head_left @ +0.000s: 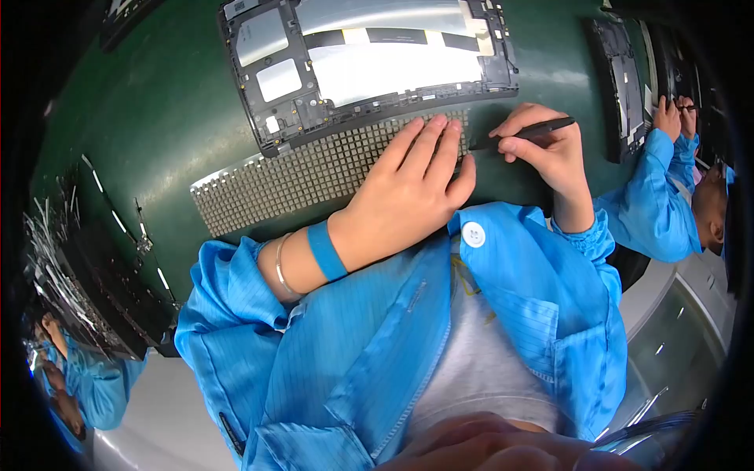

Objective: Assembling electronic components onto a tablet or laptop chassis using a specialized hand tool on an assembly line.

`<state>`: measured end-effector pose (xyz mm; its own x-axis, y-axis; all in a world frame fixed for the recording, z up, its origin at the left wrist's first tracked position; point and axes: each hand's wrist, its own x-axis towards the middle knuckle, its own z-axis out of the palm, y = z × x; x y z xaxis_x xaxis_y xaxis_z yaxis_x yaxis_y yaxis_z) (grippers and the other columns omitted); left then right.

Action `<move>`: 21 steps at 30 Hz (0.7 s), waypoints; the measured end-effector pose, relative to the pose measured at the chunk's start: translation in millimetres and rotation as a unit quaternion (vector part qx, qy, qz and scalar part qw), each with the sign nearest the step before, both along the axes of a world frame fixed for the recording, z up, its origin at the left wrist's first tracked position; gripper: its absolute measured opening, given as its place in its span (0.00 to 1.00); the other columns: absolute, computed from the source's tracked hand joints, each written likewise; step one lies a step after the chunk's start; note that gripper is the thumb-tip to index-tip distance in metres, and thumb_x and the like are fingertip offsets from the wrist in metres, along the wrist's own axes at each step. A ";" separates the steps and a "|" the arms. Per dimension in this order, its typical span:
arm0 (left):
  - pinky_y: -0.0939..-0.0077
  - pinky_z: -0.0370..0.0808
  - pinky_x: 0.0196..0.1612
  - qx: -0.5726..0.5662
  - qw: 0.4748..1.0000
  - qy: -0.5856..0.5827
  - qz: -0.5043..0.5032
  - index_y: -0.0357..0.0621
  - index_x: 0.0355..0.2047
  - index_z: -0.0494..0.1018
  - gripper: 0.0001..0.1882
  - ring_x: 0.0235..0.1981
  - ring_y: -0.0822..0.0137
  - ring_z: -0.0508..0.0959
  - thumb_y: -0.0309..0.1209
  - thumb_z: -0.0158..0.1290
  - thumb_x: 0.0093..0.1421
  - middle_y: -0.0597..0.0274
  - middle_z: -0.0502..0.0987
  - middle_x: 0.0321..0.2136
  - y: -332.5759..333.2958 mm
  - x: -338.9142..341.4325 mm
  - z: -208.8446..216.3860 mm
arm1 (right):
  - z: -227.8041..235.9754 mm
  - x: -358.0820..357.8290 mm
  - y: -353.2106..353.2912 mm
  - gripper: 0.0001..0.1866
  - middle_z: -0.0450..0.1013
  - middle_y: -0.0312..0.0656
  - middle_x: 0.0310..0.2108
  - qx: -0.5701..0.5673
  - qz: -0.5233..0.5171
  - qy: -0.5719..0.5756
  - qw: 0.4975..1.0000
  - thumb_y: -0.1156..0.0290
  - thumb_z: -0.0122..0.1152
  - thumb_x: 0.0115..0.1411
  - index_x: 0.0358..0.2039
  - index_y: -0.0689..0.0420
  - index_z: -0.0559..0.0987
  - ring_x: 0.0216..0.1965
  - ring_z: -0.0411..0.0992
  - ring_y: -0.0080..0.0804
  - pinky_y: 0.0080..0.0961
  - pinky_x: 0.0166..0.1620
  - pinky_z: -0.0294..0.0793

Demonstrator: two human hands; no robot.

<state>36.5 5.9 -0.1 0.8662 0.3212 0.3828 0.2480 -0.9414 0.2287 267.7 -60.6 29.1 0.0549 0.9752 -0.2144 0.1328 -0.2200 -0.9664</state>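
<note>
A long pale sheet (290, 182) covered with rows of small grey-brown square pads lies on the green table, along the near edge of a black device frame. Across the right part of this sheet my left hand (408, 177) rests palm down, its fingers stretched and slightly apart, holding nothing. My right hand (550, 149) is closed around black tweezers (546, 128), between thumb and fingers. Their dark tip points left and reaches the sheet's right end, close to my left fingertips. Whether a pad is at the tip is too small to tell.
The device frame (279, 118) has bright metal plates inside. Another frame (619, 86) lies at the right. Black racks with thin strips (86, 275) stand at the left, near a few loose strips (141, 235). Co-workers in blue sleeves (652, 196) sit at both sides.
</note>
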 end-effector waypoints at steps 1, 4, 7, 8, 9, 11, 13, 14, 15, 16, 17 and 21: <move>0.62 0.69 0.58 0.001 1.000 -0.001 0.000 0.53 0.43 0.74 0.15 0.51 0.55 0.74 0.33 0.49 0.54 0.51 0.74 0.50 -0.1 0.3 0.0 | -0.8 -0.5 -0.7 0.05 0.76 0.46 0.32 0.000 0.003 0.001 1.000 0.83 0.64 0.54 0.33 0.67 0.79 0.27 0.74 0.25 0.18 0.31 0.73; 0.61 0.69 0.58 0.000 1.000 -0.008 -0.001 0.53 0.43 0.73 0.15 0.52 0.53 0.74 0.34 0.49 0.54 0.49 0.74 0.50 -0.8 0.7 -0.1 | -6.4 -3.9 -10.5 0.06 0.76 0.48 0.32 0.058 -0.035 0.005 0.998 0.85 0.65 0.52 0.33 0.68 0.80 0.26 0.74 0.26 0.18 0.30 0.73; 0.59 0.68 0.58 0.000 1.000 -0.014 -0.005 0.52 0.43 0.73 0.16 0.52 0.51 0.74 0.34 0.49 0.54 0.46 0.73 0.50 -0.8 0.3 -1.5 | -9.0 -5.1 -13.6 0.06 0.76 0.49 0.32 0.081 -0.069 0.037 0.994 0.86 0.65 0.52 0.32 0.68 0.80 0.26 0.74 0.26 0.18 0.30 0.73; 0.59 0.68 0.58 0.000 1.000 -0.014 -0.006 0.52 0.43 0.73 0.16 0.52 0.51 0.74 0.34 0.49 0.54 0.46 0.73 0.50 -0.8 -0.2 -1.8 | -7.5 -5.9 -10.1 0.06 0.76 0.50 0.33 0.080 -0.063 0.031 0.994 0.86 0.65 0.52 0.32 0.68 0.80 0.26 0.74 0.26 0.18 0.30 0.74; 0.59 0.68 0.58 0.000 1.000 -0.014 -0.009 0.52 0.44 0.73 0.16 0.52 0.51 0.74 0.34 0.49 0.54 0.46 0.73 0.49 -0.7 -0.4 -2.6 | -3.3 -6.9 -4.3 0.06 0.76 0.50 0.33 0.079 -0.059 0.033 0.995 0.86 0.65 0.52 0.32 0.68 0.80 0.26 0.74 0.26 0.18 0.30 0.74; 0.58 0.68 0.58 -0.007 1.000 -0.015 -0.010 0.50 0.44 0.73 0.16 0.52 0.50 0.73 0.34 0.49 0.54 0.45 0.74 0.49 -0.2 -2.6 -4.8 | 5.1 -11.2 7.9 0.06 0.76 0.50 0.33 0.066 -0.004 0.002 0.998 0.86 0.64 0.52 0.32 0.68 0.79 0.26 0.74 0.26 0.18 0.30 0.74; 0.58 0.68 0.58 -0.016 0.999 -0.031 -0.014 0.50 0.45 0.74 0.17 0.53 0.50 0.73 0.35 0.49 0.53 0.45 0.73 0.50 -0.2 -0.3 -4.4 | 6.3 -8.7 9.2 0.06 0.76 0.49 0.32 0.058 -0.022 0.009 0.998 0.86 0.64 0.52 0.32 0.68 0.79 0.26 0.74 0.26 0.18 0.30 0.74; 0.58 0.68 0.58 -0.018 0.999 -0.038 -0.018 0.50 0.45 0.74 0.17 0.53 0.50 0.73 0.35 0.49 0.53 0.45 0.73 0.50 0.9 -1.3 -3.7 | 5.8 -7.1 9.1 0.06 0.76 0.49 0.32 0.051 -0.038 0.023 0.998 0.86 0.64 0.52 0.32 0.68 0.79 0.26 0.74 0.26 0.18 0.30 0.74; 0.57 0.68 0.59 -0.012 0.999 -0.027 -0.015 0.50 0.45 0.74 0.18 0.53 0.50 0.73 0.35 0.49 0.53 0.44 0.73 0.51 1.5 -3.7 -2.8 | 3.9 -5.7 7.5 0.06 0.76 0.49 0.32 0.049 -0.039 0.019 0.998 0.86 0.64 0.52 0.32 0.68 0.79 0.26 0.74 0.26 0.18 0.30 0.74; 0.57 0.67 0.59 -0.006 1.000 -0.015 -0.013 0.51 0.46 0.75 0.19 0.54 0.49 0.73 0.35 0.49 0.53 0.44 0.73 0.51 1.1 -4.0 -2.1 | 1.6 -4.4 5.2 0.05 0.76 0.49 0.32 0.047 -0.041 0.025 0.998 0.86 0.64 0.53 0.32 0.68 0.79 0.26 0.74 0.26 0.18 0.30 0.74; 0.57 0.67 0.59 -0.008 1.000 -0.018 -0.014 0.51 0.46 0.75 0.19 0.54 0.49 0.73 0.35 0.49 0.53 0.44 0.73 0.51 -0.7 -1.9 -1.8 | 0.0 -2.2 2.4 0.05 0.76 0.49 0.32 0.046 -0.044 0.032 0.997 0.86 0.64 0.53 0.32 0.68 0.79 0.26 0.74 0.26 0.18 0.31 0.74; 0.57 0.67 0.59 -0.012 1.000 -0.013 -0.014 0.51 0.46 0.77 0.19 0.54 0.49 0.72 0.36 0.51 0.53 0.44 0.72 0.52 -2.7 -1.3 -2.7 | -5.1 1.7 -6.4 0.06 0.76 0.49 0.32 0.057 -0.038 0.021 0.997 0.86 0.63 0.53 0.33 0.68 0.79 0.26 0.75 0.26 0.19 0.31 0.74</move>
<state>35.2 3.2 -2.8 0.8647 0.3061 0.3982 0.2147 -0.9420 0.2579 269.4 -67.0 24.0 0.1223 0.9868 -0.1058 0.0798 -0.1161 -0.9900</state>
